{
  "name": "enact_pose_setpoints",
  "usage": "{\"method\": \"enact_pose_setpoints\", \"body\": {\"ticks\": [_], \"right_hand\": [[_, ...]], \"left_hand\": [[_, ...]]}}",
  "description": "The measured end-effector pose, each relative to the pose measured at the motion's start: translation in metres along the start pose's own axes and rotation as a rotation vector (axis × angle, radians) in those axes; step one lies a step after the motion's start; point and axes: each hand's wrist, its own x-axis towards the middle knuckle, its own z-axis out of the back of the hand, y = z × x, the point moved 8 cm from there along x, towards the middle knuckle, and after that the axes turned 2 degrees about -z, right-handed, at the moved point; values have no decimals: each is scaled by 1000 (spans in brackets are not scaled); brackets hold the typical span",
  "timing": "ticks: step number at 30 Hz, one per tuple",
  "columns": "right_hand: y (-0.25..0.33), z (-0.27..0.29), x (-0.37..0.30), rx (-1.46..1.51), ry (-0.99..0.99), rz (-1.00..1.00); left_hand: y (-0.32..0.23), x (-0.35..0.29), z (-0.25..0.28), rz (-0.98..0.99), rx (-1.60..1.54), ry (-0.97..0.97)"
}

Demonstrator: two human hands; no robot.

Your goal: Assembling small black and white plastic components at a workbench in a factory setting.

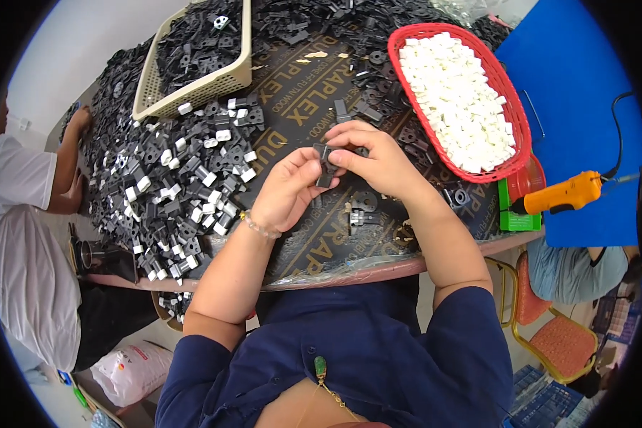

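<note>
Over the middle of the dark tabletop, both hands meet on one small black plastic part. My left hand pinches it from the left between thumb and fingers. From the other side, my right hand presses its thumb and fingertips on the same part; the fingers hide much of it. Just below my right hand lie a few loose black plastic pieces. To the left of my left hand spreads a heap of black parts with white blocks fitted on them.
A red basket of white blocks stands at right, a beige basket of black parts at upper left. An orange corded hand tool rests by a green box. A person in white works at left; chairs stand lower right.
</note>
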Motion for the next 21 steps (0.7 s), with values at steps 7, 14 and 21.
{"method": "enact_pose_setpoints", "body": {"ticks": [7, 14, 21], "right_hand": [[-5, -2, 1, 54, -22, -68], [7, 3, -1, 140, -14, -37], [29, 157, -38, -1036, -732, -100]], "left_hand": [[-10, -5, 16, -183, 690, -149], [-16, -11, 7, -237, 671, -151], [-27, -2, 18, -252, 305, -227]]}}
